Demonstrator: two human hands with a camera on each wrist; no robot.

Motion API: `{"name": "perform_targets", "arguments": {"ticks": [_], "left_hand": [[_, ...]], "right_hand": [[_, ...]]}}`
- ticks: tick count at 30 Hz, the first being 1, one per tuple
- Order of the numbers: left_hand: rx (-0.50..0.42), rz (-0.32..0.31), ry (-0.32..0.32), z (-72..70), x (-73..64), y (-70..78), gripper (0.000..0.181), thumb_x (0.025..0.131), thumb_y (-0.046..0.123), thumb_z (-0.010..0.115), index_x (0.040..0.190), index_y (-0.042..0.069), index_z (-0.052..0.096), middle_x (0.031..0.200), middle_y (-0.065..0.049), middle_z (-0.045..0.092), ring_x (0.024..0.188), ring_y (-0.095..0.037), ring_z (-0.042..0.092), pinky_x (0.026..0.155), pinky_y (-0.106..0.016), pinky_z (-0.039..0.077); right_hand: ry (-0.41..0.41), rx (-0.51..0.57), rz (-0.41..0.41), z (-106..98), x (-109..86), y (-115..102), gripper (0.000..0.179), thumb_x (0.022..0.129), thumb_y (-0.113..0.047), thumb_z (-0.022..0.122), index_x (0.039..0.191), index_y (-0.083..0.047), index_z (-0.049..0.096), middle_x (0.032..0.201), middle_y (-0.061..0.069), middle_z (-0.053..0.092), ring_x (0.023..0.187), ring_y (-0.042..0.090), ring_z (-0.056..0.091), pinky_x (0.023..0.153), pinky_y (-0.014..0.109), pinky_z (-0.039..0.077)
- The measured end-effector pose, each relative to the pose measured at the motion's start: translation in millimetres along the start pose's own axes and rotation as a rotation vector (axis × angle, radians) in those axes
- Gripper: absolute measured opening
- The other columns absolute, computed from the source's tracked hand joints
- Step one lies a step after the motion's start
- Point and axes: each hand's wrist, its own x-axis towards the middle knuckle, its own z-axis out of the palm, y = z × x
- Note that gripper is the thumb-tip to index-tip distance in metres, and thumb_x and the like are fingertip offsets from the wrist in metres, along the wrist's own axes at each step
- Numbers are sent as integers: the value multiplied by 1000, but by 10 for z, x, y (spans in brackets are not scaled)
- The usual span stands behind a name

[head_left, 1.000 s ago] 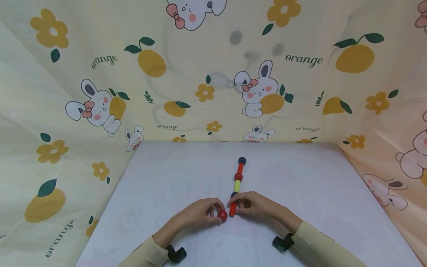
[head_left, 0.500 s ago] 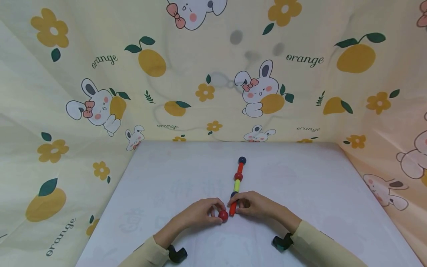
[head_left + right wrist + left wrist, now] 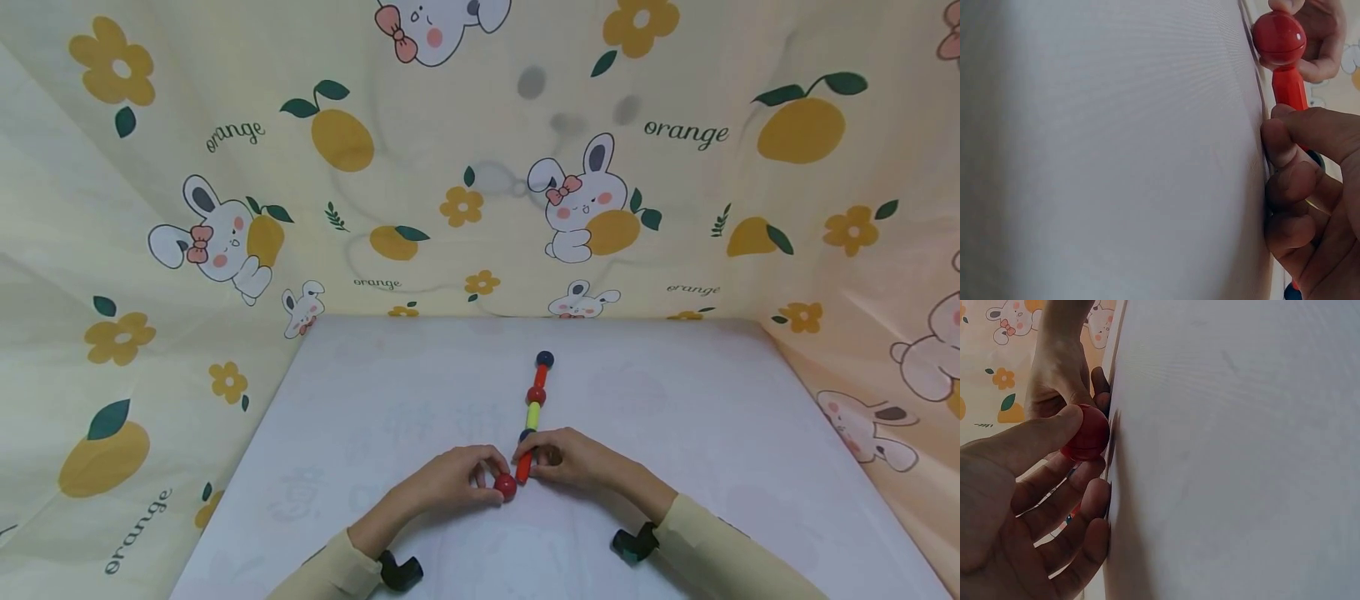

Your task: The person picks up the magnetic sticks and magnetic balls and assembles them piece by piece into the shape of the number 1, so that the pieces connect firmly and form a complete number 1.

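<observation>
A toy chain of balls and rods runs away from me on the white table. From the far end it has a dark blue ball [image 3: 544, 360], a red rod [image 3: 541, 377], a red ball [image 3: 536, 396], a yellow-green rod [image 3: 533, 415] and another dark blue ball [image 3: 528, 435], partly behind fingers. My right hand [image 3: 573, 460] pinches the nearest red rod [image 3: 523, 469]. Between thumb and fingers, my left hand [image 3: 459, 478] holds a loose red ball [image 3: 506, 487]. In the right wrist view this held ball [image 3: 1280, 37] overlaps the rod's near end [image 3: 1289, 87].
The white tabletop [image 3: 375, 375] stretches around both hands. Behind it and at the sides hangs a cream cloth [image 3: 420, 150] printed with rabbits and oranges. Dark wrist cameras sit at the left cuff [image 3: 401, 572] and right cuff [image 3: 635, 543].
My left hand has brought the red ball slightly to the right, closer to the end of the red rod. My right hand keeps its pinch and has hardly moved.
</observation>
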Motion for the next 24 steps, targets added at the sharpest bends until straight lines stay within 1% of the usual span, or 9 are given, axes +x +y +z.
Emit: {"name": "perform_targets", "arguments": {"ticks": [5, 10, 15, 24], "left_hand": [[-11, -2, -6, 22, 6, 14, 31, 91, 29, 89, 116, 30, 70, 101, 19, 67, 82, -2, 62, 72, -22, 52], [-7, -14, -11, 38, 10, 35, 32, 92, 30, 89, 117, 31, 70, 101, 18, 67, 83, -2, 61, 73, -22, 52], [7, -19, -5, 63, 21, 29, 32, 92, 32, 88, 118, 31, 70, 101, 19, 67, 82, -1, 60, 73, -23, 51], [6, 5, 18, 94, 27, 10, 32, 92, 33, 88, 119, 30, 70, 104, 21, 69, 82, 0, 61, 73, -23, 51]], "right_hand": [[-3, 4, -15, -1, -2, 0, 33, 99, -15, 80, 128, -29, 74, 90, -10, 64, 82, 7, 59, 72, 23, 52], [-3, 14, -8, -1, -11, -7, 33, 99, -16, 80, 129, -29, 73, 86, -10, 63, 80, 8, 59, 70, 22, 51], [-5, 24, 0, -3, -20, -16, 34, 98, -17, 81, 129, -29, 74, 86, -9, 64, 80, 9, 59, 70, 22, 51], [0, 24, 4, -6, -26, -11, 35, 98, -15, 80, 130, -29, 73, 88, -9, 64, 81, 10, 59, 70, 22, 51]]}}
